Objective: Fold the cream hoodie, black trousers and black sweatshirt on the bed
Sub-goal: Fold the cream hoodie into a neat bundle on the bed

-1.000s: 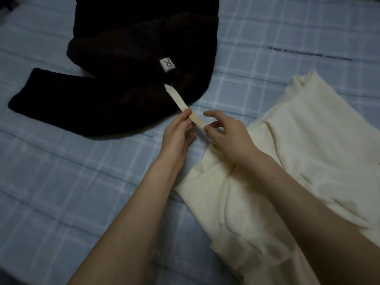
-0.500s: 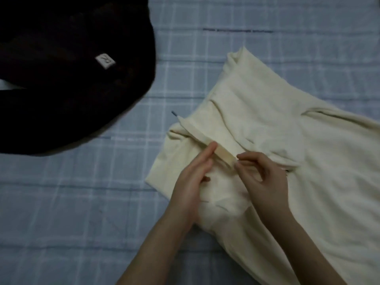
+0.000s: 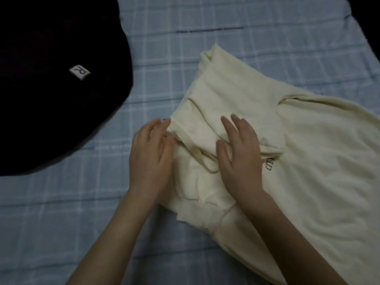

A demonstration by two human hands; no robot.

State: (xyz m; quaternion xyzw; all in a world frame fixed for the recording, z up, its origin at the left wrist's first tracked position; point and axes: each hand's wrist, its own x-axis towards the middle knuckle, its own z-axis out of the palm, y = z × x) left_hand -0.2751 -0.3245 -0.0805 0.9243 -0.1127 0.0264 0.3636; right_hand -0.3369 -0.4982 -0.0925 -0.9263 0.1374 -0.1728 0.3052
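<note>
Upper left: a black garment lies heaped in a soft, matte, rounded mass; whether it is the sweatshirt or the trousers cannot be told. It bears a small white woven label marked "R". Beneath is the bed sheet, pale blue checked cotton.

Centre: the left hand has its fingers nearly straight and grips nothing, its tips touching the garment's left edge. A flat cream drawstring lies looped between the hands. The right hand presses flat, fingers spread.

Right: the cream hoodie, smooth, thick knit, lies creased, with dark printed lettering.
</note>
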